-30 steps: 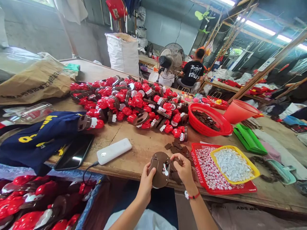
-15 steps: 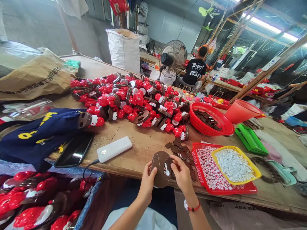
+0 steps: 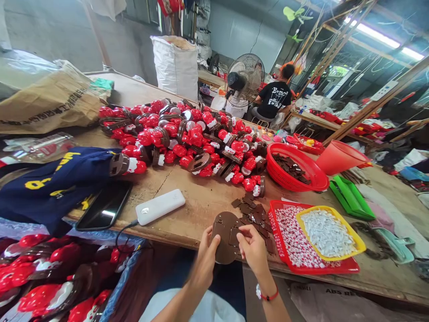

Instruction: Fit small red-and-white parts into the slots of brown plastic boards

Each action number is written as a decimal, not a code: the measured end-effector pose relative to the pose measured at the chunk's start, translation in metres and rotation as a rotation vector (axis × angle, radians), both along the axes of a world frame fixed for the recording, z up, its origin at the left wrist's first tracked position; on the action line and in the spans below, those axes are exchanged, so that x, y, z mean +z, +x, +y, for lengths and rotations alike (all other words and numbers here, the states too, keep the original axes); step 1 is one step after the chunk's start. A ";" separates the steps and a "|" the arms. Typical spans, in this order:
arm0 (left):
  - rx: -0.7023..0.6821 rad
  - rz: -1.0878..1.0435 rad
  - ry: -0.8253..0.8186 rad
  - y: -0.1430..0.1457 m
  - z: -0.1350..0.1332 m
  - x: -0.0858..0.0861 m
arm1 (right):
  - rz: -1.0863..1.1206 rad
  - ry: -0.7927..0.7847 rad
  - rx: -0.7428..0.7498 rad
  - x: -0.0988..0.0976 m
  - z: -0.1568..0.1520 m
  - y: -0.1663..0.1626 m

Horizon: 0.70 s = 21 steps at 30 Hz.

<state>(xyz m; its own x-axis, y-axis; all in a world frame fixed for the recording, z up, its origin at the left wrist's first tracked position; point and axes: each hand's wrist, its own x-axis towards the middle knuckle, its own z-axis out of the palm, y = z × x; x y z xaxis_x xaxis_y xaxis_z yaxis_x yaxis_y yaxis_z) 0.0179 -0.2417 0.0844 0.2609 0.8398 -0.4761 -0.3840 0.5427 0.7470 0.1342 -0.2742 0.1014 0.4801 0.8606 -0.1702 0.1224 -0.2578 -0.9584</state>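
My left hand [image 3: 206, 254] is wrapped round the side of a round brown plastic toy base [image 3: 224, 223], its thumb lying on the flat face. The base is tilted towards me at the table's front edge; whatever is attached beneath it is hidden. My right hand [image 3: 254, 251] pinches a small brown rectangular cover plate [image 3: 233, 237] over the opening in that face. Whether the plate is fully seated I cannot tell. Similar loose brown plates [image 3: 255, 215] lie just beyond my hands.
Many red-and-brown toy figures [image 3: 184, 134] are heaped behind. A red colander [image 3: 317, 185] holds brown plates. On the right, a red tray [image 3: 283, 250] of small red-and-white pieces carries a yellow tray [image 3: 359, 241] of white pieces. A white power bank [image 3: 160, 207] and phone [image 3: 105, 205] lie left.
The cover plate now lies over the opening where a white piece showed before. My right fingers have shifted slightly inward over the base. My left hand keeps its hold.
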 end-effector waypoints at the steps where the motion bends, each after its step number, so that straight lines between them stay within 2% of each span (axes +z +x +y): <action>1: 0.001 0.003 0.010 0.000 0.000 -0.001 | 0.005 -0.014 -0.002 0.001 0.000 0.000; 10: -0.012 0.001 0.038 -0.001 -0.001 -0.004 | 0.054 0.002 -0.020 -0.004 -0.003 -0.001; 17: -0.039 -0.012 0.045 0.001 -0.002 -0.004 | -0.521 0.103 0.102 0.001 -0.003 0.011; 19: -0.058 -0.010 0.053 0.001 -0.002 -0.004 | -0.570 0.114 0.086 0.000 -0.002 0.013; 21: -0.073 0.000 0.061 0.001 -0.002 -0.005 | -0.516 0.119 0.056 -0.005 -0.001 0.013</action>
